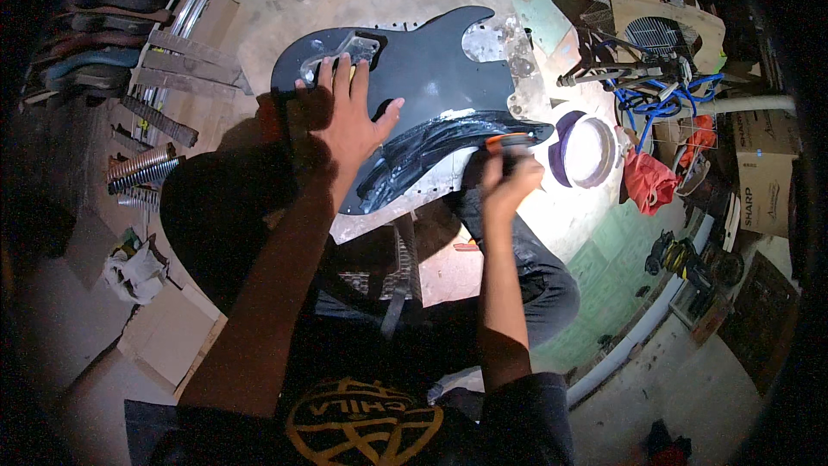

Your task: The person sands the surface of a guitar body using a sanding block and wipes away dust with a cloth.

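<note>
A dark grey guitar body (440,78) lies flat on a pale, stained board (523,78). Wet, glossy streaks run along its lower edge. My left hand (349,121) rests on the upper left part of the body, near the routed cavity, fingers stretched out and thumb apart. My right hand (509,181) grips a small orange-and-black block (509,142) at the lower right edge of the body, by its horn; the block's underside is hidden. Just right of it sits a round purple container (562,142) with a brightly lit, whitish inside.
Cluttered blue cables (655,86), a red crumpled bag (647,181) and cardboard boxes (763,173) crowd the right. Metal springs (142,173), slats (181,60) and crumpled paper (138,267) lie at the left. My bent dark-clothed legs (543,285) are below the board.
</note>
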Available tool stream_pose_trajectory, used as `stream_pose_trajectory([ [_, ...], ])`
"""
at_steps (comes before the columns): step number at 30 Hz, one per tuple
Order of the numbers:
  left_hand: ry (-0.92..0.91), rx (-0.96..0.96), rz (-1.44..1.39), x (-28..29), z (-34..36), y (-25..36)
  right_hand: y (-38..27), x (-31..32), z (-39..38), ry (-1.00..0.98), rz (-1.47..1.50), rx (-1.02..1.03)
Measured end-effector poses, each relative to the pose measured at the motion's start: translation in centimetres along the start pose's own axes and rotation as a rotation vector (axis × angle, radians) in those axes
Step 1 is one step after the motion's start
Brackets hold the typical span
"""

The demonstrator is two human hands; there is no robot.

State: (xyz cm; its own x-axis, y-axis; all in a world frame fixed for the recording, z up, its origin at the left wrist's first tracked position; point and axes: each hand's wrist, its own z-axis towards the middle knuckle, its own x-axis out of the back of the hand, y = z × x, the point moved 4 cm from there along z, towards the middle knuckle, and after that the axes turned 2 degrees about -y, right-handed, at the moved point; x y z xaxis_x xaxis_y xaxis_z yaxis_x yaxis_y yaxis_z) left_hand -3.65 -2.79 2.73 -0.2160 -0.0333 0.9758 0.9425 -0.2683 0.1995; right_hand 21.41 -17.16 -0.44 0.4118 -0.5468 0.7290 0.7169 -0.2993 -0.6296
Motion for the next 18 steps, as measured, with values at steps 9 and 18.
stream_pose_trajectory([
  [9,-0.014,0.019,0.017,-0.2,0.0,-1.0,-0.3,-1.6,-0.7,0.109,0.938,-0.532],
  [18,0.037,0.014,-0.095,-1.3,-0.1,-1.0,-0.3,-0.2,-0.6,-0.072,-0.034,0.005],
])
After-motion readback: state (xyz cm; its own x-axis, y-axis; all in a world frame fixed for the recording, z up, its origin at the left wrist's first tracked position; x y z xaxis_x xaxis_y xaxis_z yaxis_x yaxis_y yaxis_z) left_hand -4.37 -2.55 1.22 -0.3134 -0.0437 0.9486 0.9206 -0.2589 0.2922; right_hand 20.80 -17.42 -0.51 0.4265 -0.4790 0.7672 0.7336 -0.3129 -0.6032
